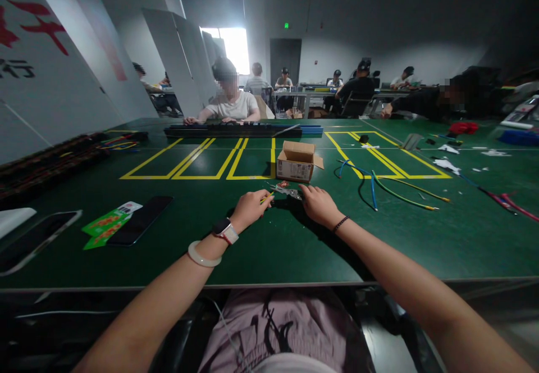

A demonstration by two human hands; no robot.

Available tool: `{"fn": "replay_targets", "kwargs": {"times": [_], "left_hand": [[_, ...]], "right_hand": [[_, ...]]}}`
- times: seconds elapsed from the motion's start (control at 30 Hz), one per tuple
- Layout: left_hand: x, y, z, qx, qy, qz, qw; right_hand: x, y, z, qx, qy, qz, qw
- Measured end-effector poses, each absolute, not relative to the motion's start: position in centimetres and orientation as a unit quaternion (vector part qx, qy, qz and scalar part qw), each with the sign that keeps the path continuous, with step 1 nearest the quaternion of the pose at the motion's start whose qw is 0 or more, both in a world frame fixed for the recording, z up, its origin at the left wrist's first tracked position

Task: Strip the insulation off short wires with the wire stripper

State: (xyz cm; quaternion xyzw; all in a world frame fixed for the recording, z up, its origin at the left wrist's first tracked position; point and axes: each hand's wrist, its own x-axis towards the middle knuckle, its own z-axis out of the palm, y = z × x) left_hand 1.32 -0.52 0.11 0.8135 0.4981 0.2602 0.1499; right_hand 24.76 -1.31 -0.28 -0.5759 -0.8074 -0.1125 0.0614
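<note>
Pliers [288, 192], yellow wire [266, 198]; packet [110, 224] lettering illegible

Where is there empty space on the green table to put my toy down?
Bare green table lies between the dark phone and the left hand, which pinches a yellow wire, and right of the right hand below the loose wires. It is crowded between the hands and the cardboard box, where a tool lies.

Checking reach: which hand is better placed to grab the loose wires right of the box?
Likely the right hand: loose wires lie on its side; the left hand pinches a yellow piece.
</note>
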Motion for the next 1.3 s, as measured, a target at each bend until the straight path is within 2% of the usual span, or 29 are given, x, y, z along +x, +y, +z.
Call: {"fn": "replay_targets", "kwargs": {"times": [0.17, 0.33, 0.43, 0.53, 0.73, 0.83, 1.03, 1.3], "left_hand": [[1.4, -0.9, 0.3, 0.835, 0.501, 0.226, 0.038], [1.4, -0.8, 0.1, 0.834, 0.494, 0.242, 0.046], [1.5, -0.7, 0.0, 0.825, 0.483, 0.278, 0.097], [1.6, -0.6, 0.2, 0.799, 0.473, 0.318, 0.192], [1.2, -0.1, 0.4, 0.689, 0.397, 0.294, 0.53], [1.0, 0.0, 0.1, 0.624, 0.36, 0.291, 0.629], [1.2, -0.2, 0.1, 0.573, 0.36, 0.301, 0.672], [1.6, -0.4, 0.2, 0.548, 0.396, 0.316, 0.665]], "right_hand": [[24.6, -1.3, -0.3, -0.571, -0.801, -0.165, 0.071], [24.9, -1.2, 0.1, -0.552, -0.807, -0.198, 0.076], [25.3, -1.0, 0.1, -0.55, -0.809, -0.192, 0.079], [25.5, -0.8, -0.1, -0.555, -0.809, -0.176, 0.086], [25.5, -0.5, -0.6, -0.561, -0.802, -0.157, 0.131], [25.5, -0.5, -0.6, -0.567, -0.796, -0.141, 0.157], [25.5, -0.6, 0.0, -0.577, -0.797, -0.115, 0.137], [25.0, -0.5, -0.2, -0.541, -0.821, -0.158, 0.094]]}}
